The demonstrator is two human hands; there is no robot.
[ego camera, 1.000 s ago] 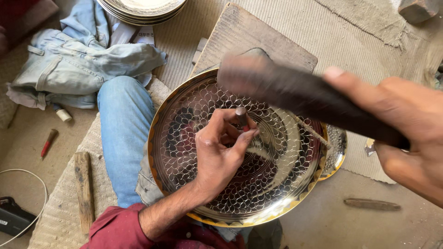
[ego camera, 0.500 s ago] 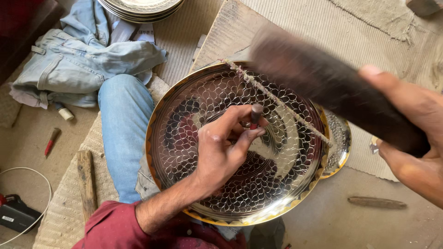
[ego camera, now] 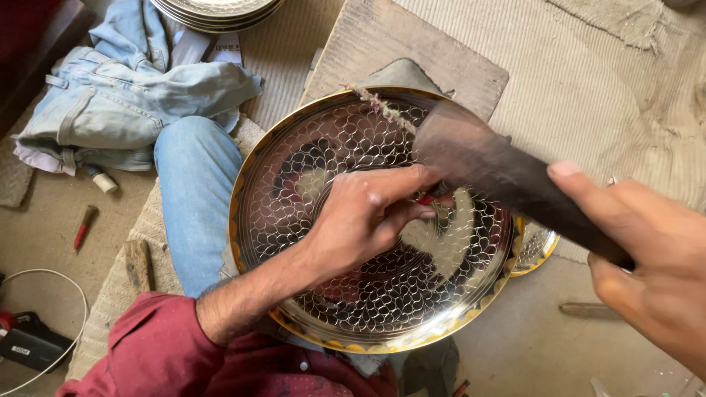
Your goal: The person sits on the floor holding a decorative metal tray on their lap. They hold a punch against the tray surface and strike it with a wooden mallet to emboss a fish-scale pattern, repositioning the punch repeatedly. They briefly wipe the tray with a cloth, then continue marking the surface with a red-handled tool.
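A large round brass plate (ego camera: 309, 176) with a scale-like chased pattern rests on my lap and a wooden block. My left hand (ego camera: 368, 217) lies over the plate's middle, fingers pinched on a small punch (ego camera: 426, 198) with a reddish tip that stands on the metal. My right hand (ego camera: 647, 250) grips the dark handle of a hammer-like mallet (ego camera: 485, 165); its blurred head hangs just above the punch.
A stack of plates (ego camera: 213, 11) sits at the top, beside crumpled jeans (ego camera: 140, 95). A second small plate (ego camera: 537, 250) peeks out under the big one. A red-handled tool (ego camera: 83, 226), a wooden piece (ego camera: 137, 265) and a cable (ego camera: 44, 338) lie on the left floor.
The mallet has swung down from its raised position towards the punch. My left hand stayed on the plate, holding the punch in nearly the same spot.
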